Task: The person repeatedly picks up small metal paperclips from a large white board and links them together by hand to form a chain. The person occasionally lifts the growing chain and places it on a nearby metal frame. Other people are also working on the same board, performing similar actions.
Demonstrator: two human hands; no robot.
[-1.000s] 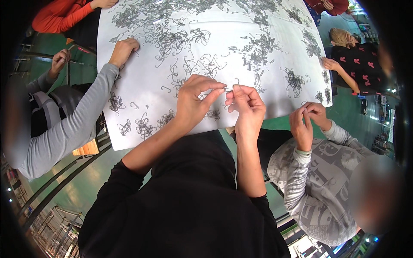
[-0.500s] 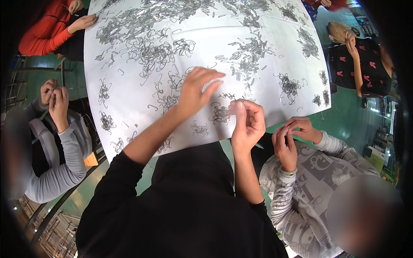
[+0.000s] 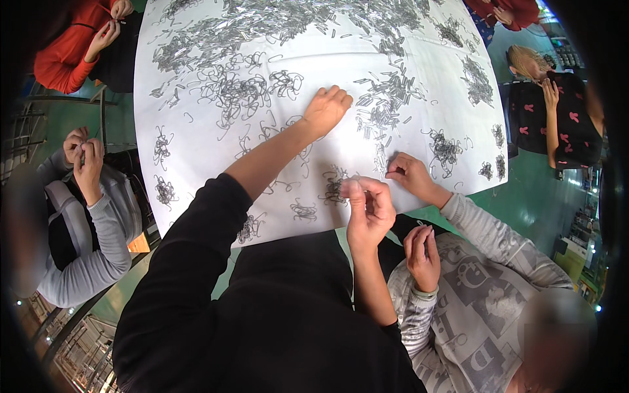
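Note:
My left hand reaches over the white table and rests low near a scatter of short, straight, shiny pieces. Its fingers are curled together and their tips face down, so what they hold, if anything, is hidden. Closer to me, my right hand is raised at the table's near edge, thumb and fingertips pinched. Anything in that pinch is too small to make out. Just behind it lies a small heap of dark bent wire hooks. Another little heap of hooks sits to its left.
The white-covered table bears a large spread of straight pieces and a tangle of hooks. A co-worker's hand reaches in beside my right hand. Several other people sit around, including one in a grey-sleeved top.
My left hand has moved forward and right, and its fingers have curled down. My right hand has shifted slightly nearer to me. The co-worker on the right has put a hand onto the table.

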